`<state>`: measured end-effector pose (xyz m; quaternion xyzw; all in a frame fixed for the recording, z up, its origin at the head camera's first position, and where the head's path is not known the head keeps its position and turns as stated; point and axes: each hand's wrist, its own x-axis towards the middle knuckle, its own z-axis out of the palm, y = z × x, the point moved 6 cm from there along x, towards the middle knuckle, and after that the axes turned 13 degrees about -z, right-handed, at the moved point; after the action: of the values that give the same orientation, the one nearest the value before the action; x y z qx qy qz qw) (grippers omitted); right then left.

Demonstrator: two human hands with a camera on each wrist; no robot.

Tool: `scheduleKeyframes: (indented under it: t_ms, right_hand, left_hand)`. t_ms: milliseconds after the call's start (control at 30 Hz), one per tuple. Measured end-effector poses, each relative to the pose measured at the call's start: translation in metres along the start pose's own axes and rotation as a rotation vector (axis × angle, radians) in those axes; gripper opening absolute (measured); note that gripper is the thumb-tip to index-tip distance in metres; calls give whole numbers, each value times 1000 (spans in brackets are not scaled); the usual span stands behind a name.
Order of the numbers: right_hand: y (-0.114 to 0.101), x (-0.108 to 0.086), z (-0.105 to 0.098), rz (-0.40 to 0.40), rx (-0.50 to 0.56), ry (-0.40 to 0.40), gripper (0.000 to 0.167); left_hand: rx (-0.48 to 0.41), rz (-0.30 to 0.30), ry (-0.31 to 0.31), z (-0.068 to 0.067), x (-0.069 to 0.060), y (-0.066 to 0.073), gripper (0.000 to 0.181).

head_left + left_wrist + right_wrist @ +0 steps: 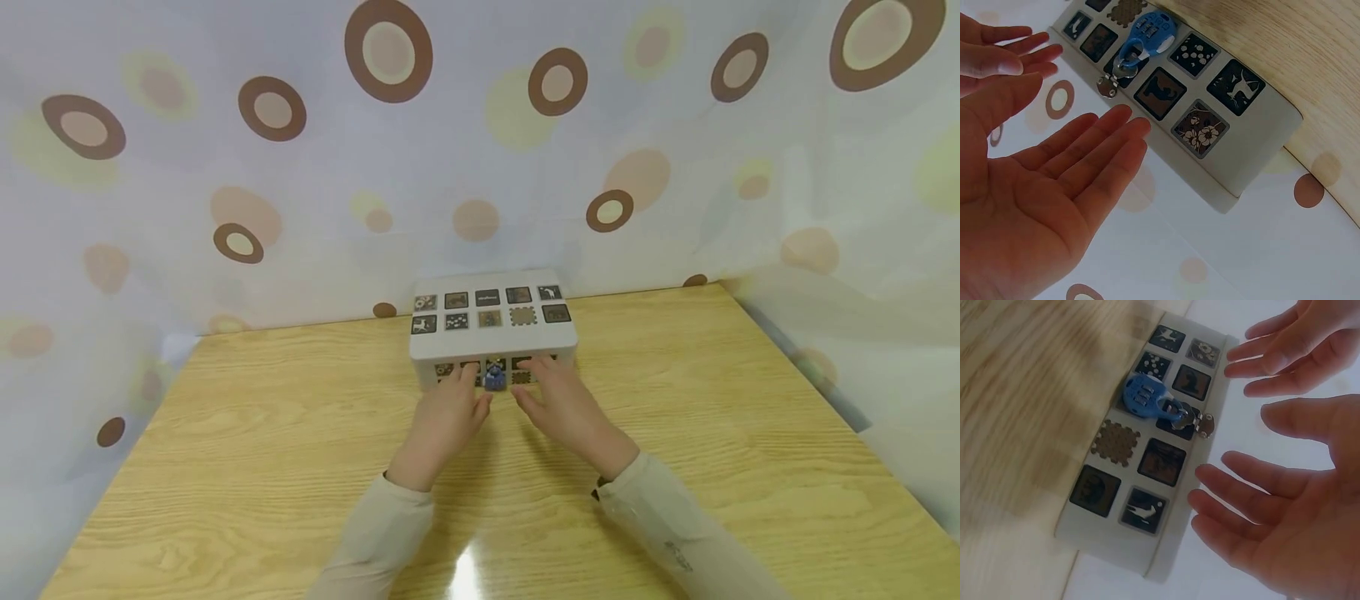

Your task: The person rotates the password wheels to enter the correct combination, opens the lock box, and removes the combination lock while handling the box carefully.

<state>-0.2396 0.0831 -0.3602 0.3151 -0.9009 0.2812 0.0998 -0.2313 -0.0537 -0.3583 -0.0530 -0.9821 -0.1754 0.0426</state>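
Observation:
A white box (491, 340) with square picture tiles stands at the back of the wooden table. On its front hangs a blue combination padlock (495, 377), hooked through a metal latch (1107, 86) in the left wrist view. My left hand (444, 417) is beside the lock on the left, fingers extended toward the box front. On the other side, my right hand (568, 412) reaches in the same way, fingers spread. In the right wrist view the padlock (1142, 397) shows its number dials, and neither hand holds it.
Behind the box and along both sides hangs a white curtain (420, 167) with brown, peach and yellow circles. The wooden table (285, 442) extends left, right and in front of the box.

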Motion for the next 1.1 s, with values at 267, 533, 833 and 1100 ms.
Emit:
scheduleKeyframes:
  t_ms: [267,533,833,1100]
  right_hand:
    - [10,4,15,91,74,-99,42]
    - [18,9,26,127,142,-129,42]
    - [23,15,36,210,227,-164,47]
    - [27,16,41,217,212,-164,46]
  left_hand:
    - [8,-36,-64,12,8,-2,31]
    - [16,-36,-90,21,15,-2,26]
    - [6,-24,-100,30,22,-4,20]
    - [-7,-19,-105,35,25,-6,22]
